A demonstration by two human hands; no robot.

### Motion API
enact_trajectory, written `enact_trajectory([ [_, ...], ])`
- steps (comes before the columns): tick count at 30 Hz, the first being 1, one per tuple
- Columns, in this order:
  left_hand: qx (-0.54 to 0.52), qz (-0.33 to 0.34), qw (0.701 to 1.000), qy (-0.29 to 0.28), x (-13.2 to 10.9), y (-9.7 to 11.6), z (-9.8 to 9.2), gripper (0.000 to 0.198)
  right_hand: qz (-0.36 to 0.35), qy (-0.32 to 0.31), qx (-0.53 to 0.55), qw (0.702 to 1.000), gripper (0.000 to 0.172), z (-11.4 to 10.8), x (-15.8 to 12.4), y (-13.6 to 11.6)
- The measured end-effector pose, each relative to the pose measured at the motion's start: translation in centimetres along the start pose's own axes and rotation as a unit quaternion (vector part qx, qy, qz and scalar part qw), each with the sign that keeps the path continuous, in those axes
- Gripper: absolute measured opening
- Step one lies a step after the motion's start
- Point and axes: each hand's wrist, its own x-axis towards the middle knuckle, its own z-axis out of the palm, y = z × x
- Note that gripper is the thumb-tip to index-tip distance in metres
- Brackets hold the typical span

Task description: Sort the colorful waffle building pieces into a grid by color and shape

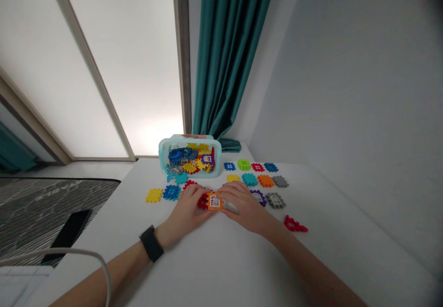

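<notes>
My left hand (186, 211), with a dark watch on its wrist, is closed on a red interlocking plastic tile (202, 201). Pinched between the fingers of my right hand (245, 207) is an orange interlocking tile (215, 201) with a white window in it. The two tiles meet edge to edge just above the white table; whether their teeth are locked cannot be made out. Near my left hand lie a blue tile (171, 192) and a yellow tile (154, 195). A purple window tile (258, 197) and a grey window tile (276, 200) lie beyond my right hand.
A light-blue basket (218, 159) full of loose tiles stands at the back of the white table (214, 265). Rows of coloured tiles, including an orange one (266, 180), lie right of it. A red piece (295, 224) sits farther right. A cable (83, 251) crosses at lower left.
</notes>
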Motion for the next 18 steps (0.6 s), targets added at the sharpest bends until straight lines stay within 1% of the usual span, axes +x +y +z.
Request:
enact_trajectory([
  [4, 0.057, 0.016, 0.998, -0.031, 2.2, 0.6, 1.6, 0.039, 0.029, 0.015, -0.036, 0.999, 0.03, -0.6, -1.7, 1.7],
  [9, 0.082, 0.045, 0.994, -0.056, 4.4, 0.3, 3.6, 0.037, 0.061, 0.042, -0.076, 0.994, 0.027, -1.3, -3.0, 3.3],
  [14, 0.112, 0.044, 0.988, -0.095, 5.4, 0.1, 5.5, 0.037, 0.119, 0.095, -0.093, 0.984, 0.026, -2.4, -4.4, 5.4],
  [18, 0.131, 0.041, 0.985, -0.108, 5.7, 0.5, 6.5, 0.033, 0.135, 0.114, -0.106, 0.979, 0.024, -2.8, -5.5, 7.0],
])
